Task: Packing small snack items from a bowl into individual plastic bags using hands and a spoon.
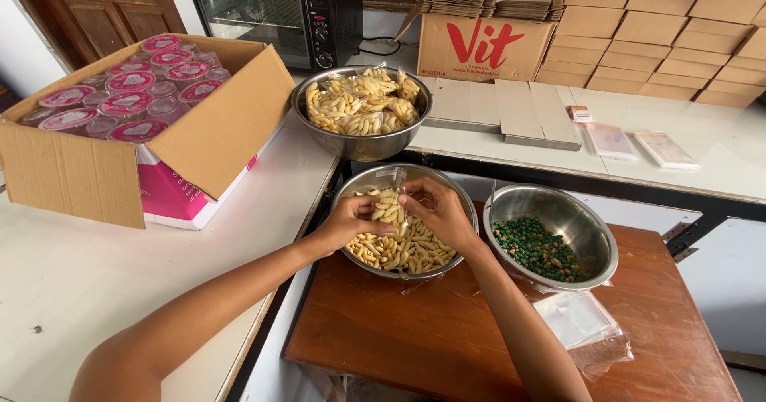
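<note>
Left hand (349,220) and right hand (440,210) are meeting over the near steel bowl (351,185), fingers of both pinching a small clear bag (389,209) between them. The bag is standing roughly upright, already stuffed with pale finger-shaped snacks, its open top flap sticking up just above the fingertips. Left hand is gripping the bag's left side, right hand the right side and upper edge; neither palm is lying flat.

The bag is hanging directly over the loose snacks (403,250) lying in the near steel bowl, just above the heap; whether it is touching them cannot be told. That bowl is sitting on a brown wooden table (447,330).

Just right of the near steel bowl, a second steel bowl (586,218) is holding green peas (536,246). In front of that one, a stack of empty clear bags (586,326) is lying on the wood.

Behind the near steel bowl, on a white counter (702,143), a third bowl of packed snack bags (363,107) is sitting. Left of the near bowl, an open cardboard box (215,131) is holding pink-lidded plastic cups (128,99). Far behind, a black oven (279,11) and stacked flat cartons (662,35) are standing.
</note>
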